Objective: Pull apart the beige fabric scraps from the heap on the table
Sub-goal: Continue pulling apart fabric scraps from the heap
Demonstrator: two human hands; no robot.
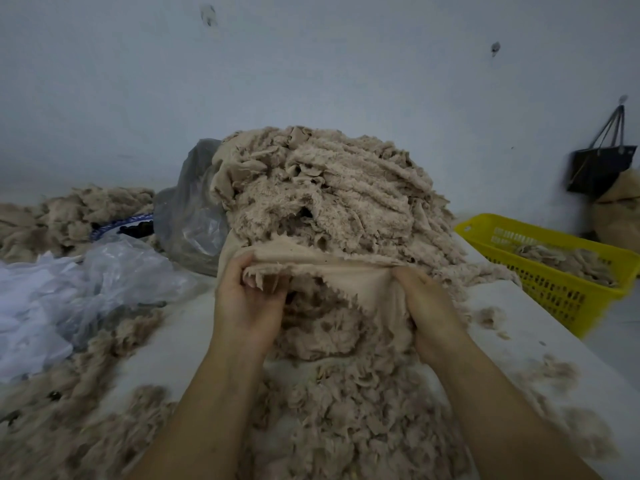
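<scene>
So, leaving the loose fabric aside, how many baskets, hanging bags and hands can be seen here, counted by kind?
Yellow basket: 1
Black bag hanging on the wall: 1
Hands gripping the beige fabric piece: 2, the left hand and the right hand
Total: 4

Scrap heap [329, 202] at centre of table [540, 327]; loose scraps [346, 410] at 6 o'clock; plastic bags [104, 282] at 9; second pile [69, 216] at 10; basket [554, 292] at 3
</scene>
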